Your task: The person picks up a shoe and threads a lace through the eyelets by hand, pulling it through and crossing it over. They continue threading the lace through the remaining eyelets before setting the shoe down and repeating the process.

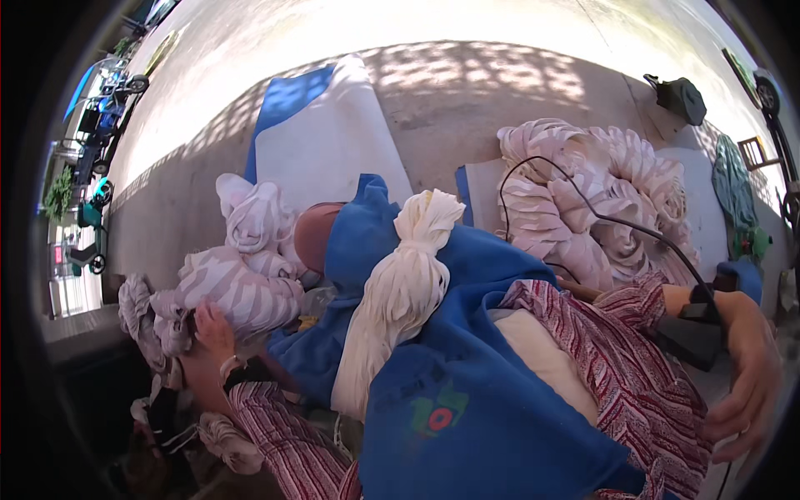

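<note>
At the left, my left hand (217, 332) closes its fingers on the near end of a bundle of pale, purple-grey banded strips (242, 287). Part of that grip is hidden by the strips. My right hand (747, 400) hangs out at the far right with its fingers loosely apart and nothing in them. A blue cloth (492, 400) covers my lap. Across it lies a tied hank of cream strips (400, 296), narrow at its tie and fanned out towards me.
Large coils of pinkish-white strips (596, 196) are heaped on a sheet at the right. A black cable (621, 218) crosses them towards my right wrist. Ahead lies a white and blue sheet (321, 125). A greyish bundle (146, 321) sits left of my hand. Parked vehicles (98, 154) stand far left.
</note>
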A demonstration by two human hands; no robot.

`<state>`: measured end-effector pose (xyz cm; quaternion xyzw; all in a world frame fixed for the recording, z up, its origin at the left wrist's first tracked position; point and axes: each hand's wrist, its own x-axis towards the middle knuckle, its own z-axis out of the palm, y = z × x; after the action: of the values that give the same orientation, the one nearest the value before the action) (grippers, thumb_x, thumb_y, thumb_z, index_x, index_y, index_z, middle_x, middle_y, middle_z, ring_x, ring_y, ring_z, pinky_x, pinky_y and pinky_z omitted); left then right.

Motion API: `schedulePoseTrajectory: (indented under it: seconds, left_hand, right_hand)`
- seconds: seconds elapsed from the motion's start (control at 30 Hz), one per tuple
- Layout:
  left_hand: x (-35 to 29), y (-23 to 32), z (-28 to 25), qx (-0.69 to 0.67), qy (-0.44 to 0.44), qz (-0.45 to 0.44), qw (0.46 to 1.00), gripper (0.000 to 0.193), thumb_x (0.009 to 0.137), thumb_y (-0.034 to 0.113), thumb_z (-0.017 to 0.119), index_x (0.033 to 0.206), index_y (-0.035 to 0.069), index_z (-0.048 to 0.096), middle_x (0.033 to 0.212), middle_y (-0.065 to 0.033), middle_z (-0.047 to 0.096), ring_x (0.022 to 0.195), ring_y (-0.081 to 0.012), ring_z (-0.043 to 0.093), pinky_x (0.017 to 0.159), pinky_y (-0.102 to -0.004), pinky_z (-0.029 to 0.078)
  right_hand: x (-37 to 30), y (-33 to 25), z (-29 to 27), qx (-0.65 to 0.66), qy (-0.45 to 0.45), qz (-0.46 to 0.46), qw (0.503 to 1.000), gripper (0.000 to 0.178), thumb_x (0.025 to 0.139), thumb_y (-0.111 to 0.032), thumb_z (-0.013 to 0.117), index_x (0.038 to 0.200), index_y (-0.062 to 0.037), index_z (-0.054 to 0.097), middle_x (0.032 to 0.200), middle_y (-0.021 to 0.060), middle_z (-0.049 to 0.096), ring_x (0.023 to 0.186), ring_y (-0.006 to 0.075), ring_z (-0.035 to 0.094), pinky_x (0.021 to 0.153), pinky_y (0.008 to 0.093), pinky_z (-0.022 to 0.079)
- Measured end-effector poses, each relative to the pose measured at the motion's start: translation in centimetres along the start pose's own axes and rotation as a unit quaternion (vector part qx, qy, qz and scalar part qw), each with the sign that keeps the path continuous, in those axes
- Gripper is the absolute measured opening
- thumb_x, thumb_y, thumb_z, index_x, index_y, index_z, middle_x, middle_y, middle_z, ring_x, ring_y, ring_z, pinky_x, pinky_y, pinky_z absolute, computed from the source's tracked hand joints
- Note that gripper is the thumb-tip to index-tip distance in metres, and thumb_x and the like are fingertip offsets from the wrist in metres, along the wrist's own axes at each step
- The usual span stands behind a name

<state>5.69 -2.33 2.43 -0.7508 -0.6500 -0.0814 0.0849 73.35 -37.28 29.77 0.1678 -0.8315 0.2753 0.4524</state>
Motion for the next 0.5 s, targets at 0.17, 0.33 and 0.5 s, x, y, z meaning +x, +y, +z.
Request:
schedulePoseTrajectory:
  seconds: [0.17,0.33,0.5]
  left_hand:
    - [-2.7,4.7,-0.4,-0.023,-0.058,-0.098,0.993,0.054,0.093,0.046,0.052,0.139,0.017,0.048,0.148,-0.0083,0.043,0.140,-0.0336,0.035,0.109,-0.0680,0.022]
    - [-6.4,6.3,-2.9,-0.035,0.078,-0.082,0.993,0.057,0.091,0.042,0.059,0.140,0.015,0.046,0.149,-0.0128,0.041,0.141,-0.0387,0.031,0.109,-0.0685,0.021]
    - [-9.7,6.8,-2.6,-0.050,0.016,-0.125,0.991,0.067,0.085,0.043,0.065,0.141,0.013,0.044,0.150,-0.0153,0.038,0.140,-0.0367,0.032,0.109,-0.0656,0.023]
  right_hand:
    - [3.2,19.6,-1.3,0.184,0.042,-0.178,0.966,0.028,0.093,-0.010,0.044,0.108,0.0017,0.066,0.086,0.0135,0.069,0.072,0.0207,0.066,0.070,0.0352,0.053]
    - [14.0,30.4,1.8,0.283,0.047,-0.199,0.937,0.028,0.095,-0.011,0.043,0.112,0.0025,0.061,0.087,0.0132,0.070,0.074,0.0208,0.067,0.072,0.0357,0.053]
    - [11.1,25.8,-0.7,0.298,0.073,-0.160,0.938,0.029,0.096,-0.012,0.043,0.116,0.0033,0.057,0.088,0.0129,0.070,0.075,0.0208,0.067,0.073,0.0363,0.053]
